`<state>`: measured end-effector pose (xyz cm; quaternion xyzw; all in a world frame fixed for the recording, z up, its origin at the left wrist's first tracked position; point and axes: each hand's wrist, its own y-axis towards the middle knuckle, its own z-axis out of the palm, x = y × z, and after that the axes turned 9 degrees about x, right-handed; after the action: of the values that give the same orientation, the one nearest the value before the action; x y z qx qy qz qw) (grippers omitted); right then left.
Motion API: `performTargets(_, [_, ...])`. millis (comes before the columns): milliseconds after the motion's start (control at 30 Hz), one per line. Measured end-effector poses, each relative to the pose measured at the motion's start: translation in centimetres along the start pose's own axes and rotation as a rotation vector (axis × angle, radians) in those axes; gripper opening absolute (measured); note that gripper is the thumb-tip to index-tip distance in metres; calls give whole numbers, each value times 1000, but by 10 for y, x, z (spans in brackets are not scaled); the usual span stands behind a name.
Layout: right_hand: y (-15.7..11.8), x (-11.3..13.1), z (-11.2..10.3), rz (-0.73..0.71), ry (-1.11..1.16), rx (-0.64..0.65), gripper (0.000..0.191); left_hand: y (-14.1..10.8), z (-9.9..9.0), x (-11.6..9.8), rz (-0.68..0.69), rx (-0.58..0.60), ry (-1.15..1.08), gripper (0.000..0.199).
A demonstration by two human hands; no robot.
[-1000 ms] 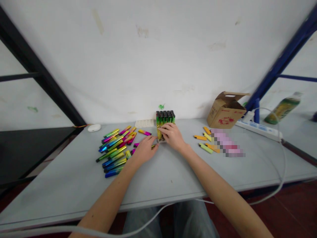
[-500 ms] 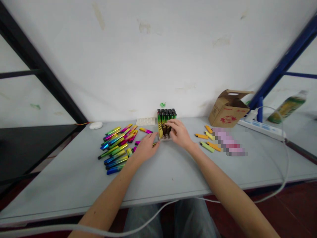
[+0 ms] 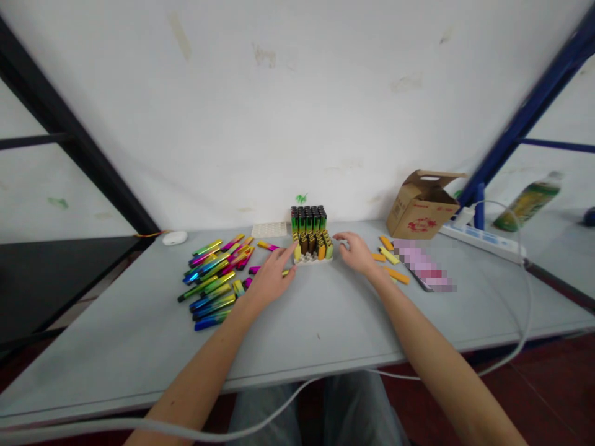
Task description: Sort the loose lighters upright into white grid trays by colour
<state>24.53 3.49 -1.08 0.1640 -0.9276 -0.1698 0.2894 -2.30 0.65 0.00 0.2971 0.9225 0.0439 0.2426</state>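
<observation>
Upright lighters stand in a white holed tray (image 3: 314,260) near the wall: green ones with black tops (image 3: 308,219) at the back, brown, yellow and orange ones (image 3: 312,244) in front. My left hand (image 3: 274,272) is at the tray's left edge, fingers apart, nothing visible in it. Just right of the tray, my right hand (image 3: 354,253) hovers with bent, parted fingers and holds nothing. Many shiny multicoloured lighters (image 3: 216,282) lie in a pile to the left. Several orange and yellow lighters (image 3: 396,275) lie to the right.
A second white holed tray (image 3: 269,230) and a white case (image 3: 175,238) lie at the back. On the right are an open cardboard box (image 3: 421,207), a blurred pink item (image 3: 425,265), a power strip (image 3: 483,240) and a bottle (image 3: 527,201). A white cable (image 3: 532,310) hangs over the front edge.
My right hand has moved right, off the upright lighters, and its fingers have parted. More of the front lighters now show. My left hand stays beside the tray. The view has shifted slightly.
</observation>
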Motion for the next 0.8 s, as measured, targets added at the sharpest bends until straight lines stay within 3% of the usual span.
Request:
performTargets(200, [-1, 15, -9, -112, 119, -53, 31, 0, 1, 2, -13, -4, 8, 63])
performTargets(367, [-1, 21, -17, -237, 115, 22, 16, -1, 1, 1, 0, 1, -9, 64])
performTargets(800, [-2, 26, -13, -106, 33, 17, 15, 0, 2, 0, -21, 12, -13, 65])
